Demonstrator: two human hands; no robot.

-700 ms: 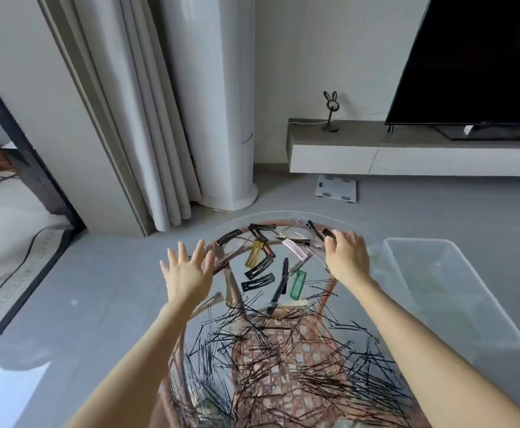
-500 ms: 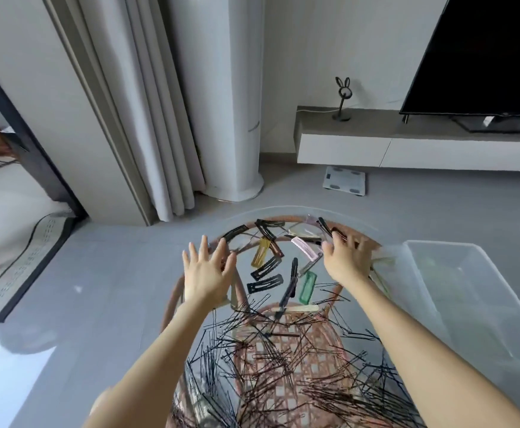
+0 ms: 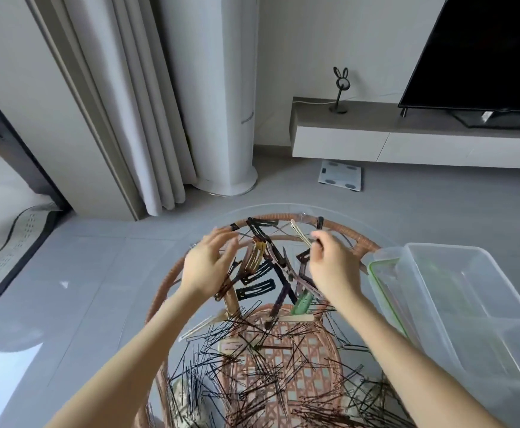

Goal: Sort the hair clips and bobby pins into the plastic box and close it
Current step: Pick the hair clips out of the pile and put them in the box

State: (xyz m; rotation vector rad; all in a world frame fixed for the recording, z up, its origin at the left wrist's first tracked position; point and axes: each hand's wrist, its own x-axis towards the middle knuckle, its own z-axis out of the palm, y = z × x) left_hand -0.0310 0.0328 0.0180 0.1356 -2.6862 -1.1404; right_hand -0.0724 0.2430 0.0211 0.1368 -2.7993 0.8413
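Several hair clips (image 3: 257,288), black, brown, gold and green, lie bunched on the far part of the round glass table (image 3: 286,208). A dense scatter of dark bobby pins (image 3: 252,372) covers the near part. My left hand (image 3: 207,268) reaches over the left side of the clip pile with curved fingers touching the clips. At the pile's right side my right hand (image 3: 334,268) has its fingers curled, pinching the end of a pale hair clip (image 3: 300,234). The clear plastic box (image 3: 481,307) stands open at the table's right, on its green-rimmed lid (image 3: 385,291).
The glass top rests on a rattan frame (image 3: 363,242) with a woven seat (image 3: 280,344) showing through. Beyond the table are grey floor, a white scale (image 3: 340,176), a curtain (image 3: 135,118), a white column unit (image 3: 218,88) and a TV bench (image 3: 407,140).
Both hands have moved inward toward each other, and the hair clips have been pushed closer together. The right hand's fingers have curled onto the pale clip. The view has tilted toward the table.
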